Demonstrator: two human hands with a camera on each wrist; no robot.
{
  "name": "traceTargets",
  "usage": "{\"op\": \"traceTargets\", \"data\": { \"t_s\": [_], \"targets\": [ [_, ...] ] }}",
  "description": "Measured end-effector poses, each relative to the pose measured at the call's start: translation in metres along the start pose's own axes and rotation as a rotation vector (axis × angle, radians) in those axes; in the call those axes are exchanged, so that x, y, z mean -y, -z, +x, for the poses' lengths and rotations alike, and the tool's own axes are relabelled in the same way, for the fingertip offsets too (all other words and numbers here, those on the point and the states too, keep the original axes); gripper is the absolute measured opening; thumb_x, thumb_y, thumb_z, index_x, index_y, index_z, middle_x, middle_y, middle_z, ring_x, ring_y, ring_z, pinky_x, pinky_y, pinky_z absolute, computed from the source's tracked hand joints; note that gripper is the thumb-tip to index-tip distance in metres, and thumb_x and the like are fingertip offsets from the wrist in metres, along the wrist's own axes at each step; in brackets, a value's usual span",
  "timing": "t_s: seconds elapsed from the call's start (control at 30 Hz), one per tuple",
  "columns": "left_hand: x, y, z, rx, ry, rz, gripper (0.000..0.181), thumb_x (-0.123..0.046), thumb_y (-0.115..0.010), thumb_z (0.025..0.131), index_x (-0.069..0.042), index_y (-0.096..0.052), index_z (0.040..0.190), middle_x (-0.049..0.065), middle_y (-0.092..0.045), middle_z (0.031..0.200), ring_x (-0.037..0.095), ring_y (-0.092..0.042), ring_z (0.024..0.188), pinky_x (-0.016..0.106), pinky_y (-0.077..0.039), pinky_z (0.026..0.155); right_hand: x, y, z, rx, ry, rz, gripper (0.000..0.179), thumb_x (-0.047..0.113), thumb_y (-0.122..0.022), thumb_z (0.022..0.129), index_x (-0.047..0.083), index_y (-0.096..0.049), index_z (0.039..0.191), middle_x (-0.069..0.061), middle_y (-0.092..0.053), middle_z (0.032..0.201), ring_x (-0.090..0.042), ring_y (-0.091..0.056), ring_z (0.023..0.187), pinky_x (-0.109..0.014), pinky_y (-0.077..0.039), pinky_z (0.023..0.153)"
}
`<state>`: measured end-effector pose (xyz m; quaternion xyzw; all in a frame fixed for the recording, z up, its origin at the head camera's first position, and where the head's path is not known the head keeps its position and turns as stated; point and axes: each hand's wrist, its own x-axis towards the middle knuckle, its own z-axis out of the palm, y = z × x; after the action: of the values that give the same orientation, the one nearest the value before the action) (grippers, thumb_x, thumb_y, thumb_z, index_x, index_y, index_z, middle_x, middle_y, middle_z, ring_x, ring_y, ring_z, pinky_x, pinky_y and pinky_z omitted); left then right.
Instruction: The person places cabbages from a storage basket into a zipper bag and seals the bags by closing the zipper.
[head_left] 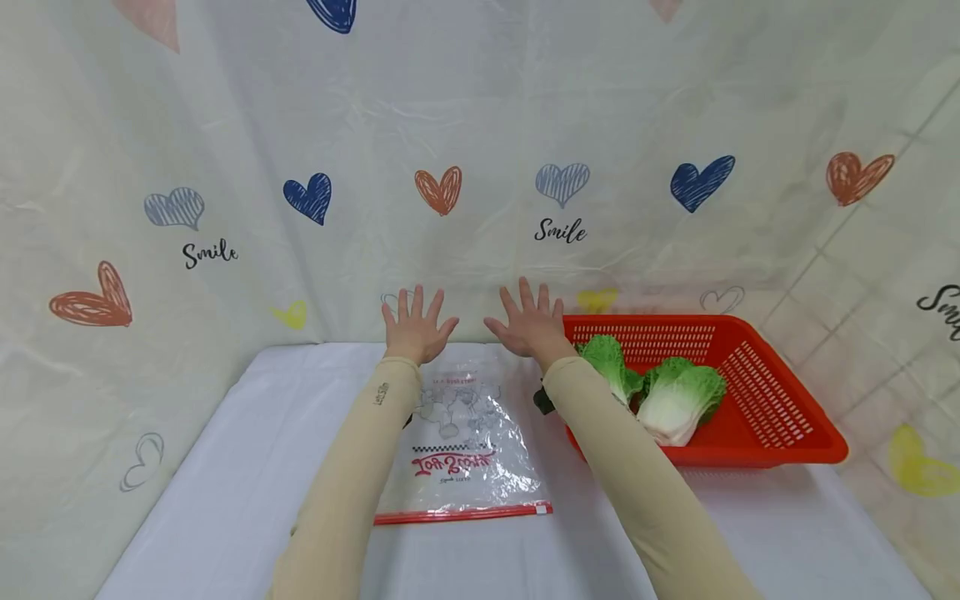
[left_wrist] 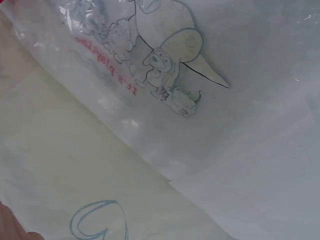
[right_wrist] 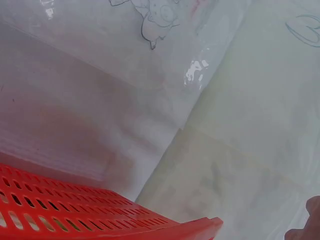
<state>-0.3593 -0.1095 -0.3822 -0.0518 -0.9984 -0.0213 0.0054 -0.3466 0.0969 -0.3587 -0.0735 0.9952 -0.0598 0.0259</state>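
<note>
Both hands are held out with spread, straight fingers and nothing in them. In the head view the left hand (head_left: 417, 333) is over the far left corner of a clear zip bag (head_left: 450, 425). The bag lies flat, with cartoon print and a red slider edge facing me. Across from it the right hand (head_left: 531, 327) is beside the near left side of a red plastic basket (head_left: 813, 429). Inside the basket lie two napa cabbages, one (head_left: 678, 400) in the middle and another (head_left: 609, 362) partly behind the right forearm. Only fingertips show in each wrist view.
A white cloth covers the table (head_left: 300, 417). Behind it hangs a pale curtain (head_left: 480, 125) printed with hearts and the word Smile. Small dark objects, partly hidden, show beside each forearm, one (head_left: 543, 402) at the right. The basket takes up the table's right side.
</note>
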Motion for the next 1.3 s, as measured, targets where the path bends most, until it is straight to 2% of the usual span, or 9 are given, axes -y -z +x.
{"op": "traceTargets", "data": {
  "t_s": [0.07,0.17,0.27,0.33,0.57,0.73,0.9,1.07,1.3],
  "targets": [
    [-0.001,0.003,-0.001,0.011,-0.010,0.011,0.071,-0.065,-0.016,0.099,-0.029,-0.002,0.158,0.010,0.005,0.163,0.035,0.006,0.149,0.062,0.003,0.115,-0.001,0.000,0.002,-0.006,0.012,-0.011,0.076,0.061,-0.032,0.099,0.022,-0.008,0.159,-0.012,0.006,0.163,-0.043,0.005,0.147,-0.064,-0.003,0.115],
    [0.000,0.008,-0.003,0.034,-0.061,0.004,0.066,-0.058,-0.022,0.102,-0.021,-0.020,0.158,0.012,-0.015,0.162,0.035,-0.013,0.148,0.061,-0.012,0.116,-0.003,0.007,0.003,-0.025,0.051,-0.017,0.069,0.050,-0.041,0.101,0.014,-0.022,0.157,-0.015,-0.012,0.162,-0.042,-0.012,0.146,-0.062,-0.014,0.115],
    [0.002,0.016,-0.010,0.066,-0.151,-0.027,0.059,-0.048,-0.029,0.105,-0.013,-0.039,0.150,0.013,-0.036,0.154,0.032,-0.034,0.141,0.056,-0.029,0.112,-0.009,0.026,-0.002,-0.043,0.102,0.018,0.060,0.038,-0.048,0.101,0.005,-0.037,0.150,-0.018,-0.032,0.155,-0.039,-0.031,0.139,-0.057,-0.028,0.113],
    [0.003,0.018,-0.016,0.084,-0.222,-0.027,0.055,-0.045,-0.033,0.105,-0.010,-0.043,0.147,0.012,-0.042,0.150,0.031,-0.041,0.137,0.052,-0.036,0.110,-0.016,0.042,-0.008,-0.046,0.137,0.061,0.057,0.034,-0.050,0.100,0.002,-0.041,0.146,-0.020,-0.040,0.150,-0.038,-0.038,0.136,-0.053,-0.032,0.112],
    [-0.005,0.009,-0.057,0.091,-0.478,0.019,0.056,-0.045,-0.043,0.103,-0.013,-0.043,0.148,0.010,-0.041,0.151,0.027,-0.041,0.138,0.044,-0.036,0.111,-0.064,0.073,-0.037,-0.018,0.191,0.187,0.059,0.032,-0.051,0.099,-0.004,-0.041,0.144,-0.024,-0.042,0.146,-0.042,-0.038,0.134,-0.053,-0.030,0.112],
    [-0.007,-0.004,-0.098,0.112,-0.616,-0.055,0.059,-0.048,-0.049,0.100,-0.018,-0.039,0.150,0.006,-0.036,0.155,0.023,-0.037,0.141,0.041,-0.036,0.112,-0.102,0.075,-0.061,-0.025,0.173,0.271,0.062,0.037,-0.054,0.098,-0.003,-0.041,0.145,-0.026,-0.045,0.143,-0.045,-0.043,0.129,-0.059,-0.035,0.107],
    [-0.003,-0.015,-0.128,0.140,-0.664,-0.222,0.059,-0.046,-0.055,0.098,-0.021,-0.042,0.149,0.001,-0.036,0.155,0.022,-0.038,0.140,0.042,-0.039,0.110,-0.138,0.076,-0.079,0.024,0.086,0.364,0.074,0.049,-0.050,0.099,-0.002,-0.034,0.149,-0.030,-0.039,0.146,-0.047,-0.042,0.129,-0.061,-0.039,0.102],
    [0.001,-0.030,-0.149,0.174,-0.683,-0.387,0.055,-0.042,-0.062,0.095,-0.023,-0.049,0.144,-0.003,-0.040,0.152,0.020,-0.042,0.137,0.042,-0.042,0.107,-0.169,0.075,-0.091,0.063,0.007,0.415,0.087,0.062,-0.043,0.096,-0.002,-0.026,0.152,-0.031,-0.031,0.149,-0.051,-0.033,0.133,-0.064,-0.037,0.101],
    [0.008,-0.058,-0.165,0.204,-0.740,-0.407,0.050,-0.036,-0.073,0.088,-0.018,-0.059,0.133,-0.005,-0.053,0.130,0.011,-0.053,0.116,0.029,-0.047,0.099,-0.210,0.064,-0.095,0.081,-0.091,0.483,0.095,0.065,-0.040,0.095,-0.007,-0.018,0.152,-0.038,-0.022,0.149,-0.056,-0.024,0.133,-0.068,-0.031,0.103]
  ]
}}
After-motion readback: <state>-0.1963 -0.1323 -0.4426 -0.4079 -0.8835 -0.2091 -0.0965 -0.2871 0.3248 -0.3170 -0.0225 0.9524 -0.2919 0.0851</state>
